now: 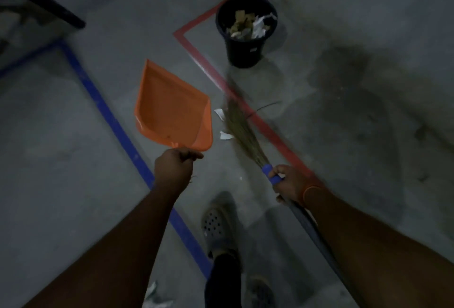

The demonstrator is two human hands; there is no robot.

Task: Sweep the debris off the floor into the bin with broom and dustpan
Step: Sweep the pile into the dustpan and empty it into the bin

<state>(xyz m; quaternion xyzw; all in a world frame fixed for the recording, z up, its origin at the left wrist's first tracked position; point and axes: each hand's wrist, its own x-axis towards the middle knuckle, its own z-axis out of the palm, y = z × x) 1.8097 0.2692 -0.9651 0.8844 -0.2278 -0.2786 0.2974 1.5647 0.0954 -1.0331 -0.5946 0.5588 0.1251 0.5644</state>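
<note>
The left hand [175,162] is curled round the handle of the orange dustpan [169,108], whose pan looks empty and appears to be held off the floor, pointing toward eleven o'clock. The right hand [288,182] grips the broom [242,131] at the blue collar where the straw bristles meet the shaft, and the bristle tips are blurred with motion toward twelve o'clock. Two scraps of white paper [224,126] lie on the floor [73,123] just between the pan's right edge and the bristles, on the near side of the red tape line [267,126]. The black bin [245,30], already holding paper and cardboard bits, stands at about one o'clock, beyond the tape corner. To do this step well, I judge the pan's front lip should go flat on the floor beside the scraps, mouth turned toward them, and the broom should make short, low strokes from the three o'clock side so the light paper slides in and does not flutter past. More paper [153,293] lies at six o'clock near the feet.
</note>
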